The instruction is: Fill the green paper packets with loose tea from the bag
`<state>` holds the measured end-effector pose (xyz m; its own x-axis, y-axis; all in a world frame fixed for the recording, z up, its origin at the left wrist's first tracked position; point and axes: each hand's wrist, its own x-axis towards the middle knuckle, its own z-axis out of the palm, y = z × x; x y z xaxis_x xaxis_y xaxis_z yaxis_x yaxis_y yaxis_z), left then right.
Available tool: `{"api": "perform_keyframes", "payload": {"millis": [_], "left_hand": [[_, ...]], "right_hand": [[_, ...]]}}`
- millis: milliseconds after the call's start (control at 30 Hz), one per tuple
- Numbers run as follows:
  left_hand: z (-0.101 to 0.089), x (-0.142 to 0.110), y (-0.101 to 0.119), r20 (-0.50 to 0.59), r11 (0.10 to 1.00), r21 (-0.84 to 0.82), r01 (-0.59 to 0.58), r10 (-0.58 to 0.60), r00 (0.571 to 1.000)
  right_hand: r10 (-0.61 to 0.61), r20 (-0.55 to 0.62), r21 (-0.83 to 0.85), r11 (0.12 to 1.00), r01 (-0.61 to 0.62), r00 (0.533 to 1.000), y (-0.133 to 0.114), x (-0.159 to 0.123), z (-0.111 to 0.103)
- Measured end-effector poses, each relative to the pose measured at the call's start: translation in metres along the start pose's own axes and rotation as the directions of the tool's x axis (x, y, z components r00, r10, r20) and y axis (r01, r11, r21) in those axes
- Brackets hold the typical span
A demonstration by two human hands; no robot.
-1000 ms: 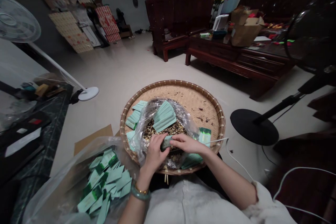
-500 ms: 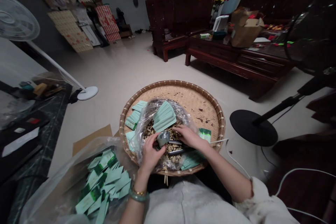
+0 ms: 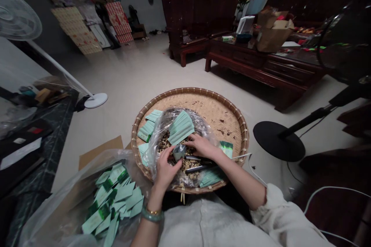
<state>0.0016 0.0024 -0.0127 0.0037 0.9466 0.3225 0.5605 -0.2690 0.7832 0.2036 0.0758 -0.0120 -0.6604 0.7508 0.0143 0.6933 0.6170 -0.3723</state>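
Note:
My left hand [image 3: 167,168] grips a small foil-like packet [image 3: 179,152], its mouth apparently facing up. Close to the packet's right side is my right hand [image 3: 201,146], fingers curled together; whatever they pinch is too small to make out. Below both lies a clear plastic bag [image 3: 155,135] holding a loose dried mix [image 3: 193,173] of pale and dark bits. A black two-armed tong-like tool [image 3: 194,169] rests on the mix, partly under my right wrist. A fanned stack of light green packets [image 3: 181,127] lies on the bag's far side.
A round woven bamboo tray [image 3: 228,102] carries the bag, with more green packets [image 3: 147,129] along its left. At lower left, a large plastic bag [image 3: 55,208] contains many green packets [image 3: 124,193]. A white fan [image 3: 95,100] and a black fan base [image 3: 278,141] flank the tray.
My right hand has shifted slightly left and up, nearer the stack of green packets. My left hand still holds the packet, tilted a little differently.

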Motion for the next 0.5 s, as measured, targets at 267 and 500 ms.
{"api": "perform_keyframes", "payload": {"millis": [267,500], "left_hand": [[-0.0016,-0.0007,-0.0002,-0.013,0.999,-0.029,0.034,-0.035,0.999],[-0.0008,0.0006,-0.0010,-0.016,0.999,-0.031,0.033,-0.033,0.999]], "right_hand": [[0.127,-0.041,0.207,0.972,-0.116,0.991,0.0028,0.0077,0.0057],[0.254,-0.078,0.511,0.840,-0.180,0.964,0.0086,0.0066,-0.0033]]}}
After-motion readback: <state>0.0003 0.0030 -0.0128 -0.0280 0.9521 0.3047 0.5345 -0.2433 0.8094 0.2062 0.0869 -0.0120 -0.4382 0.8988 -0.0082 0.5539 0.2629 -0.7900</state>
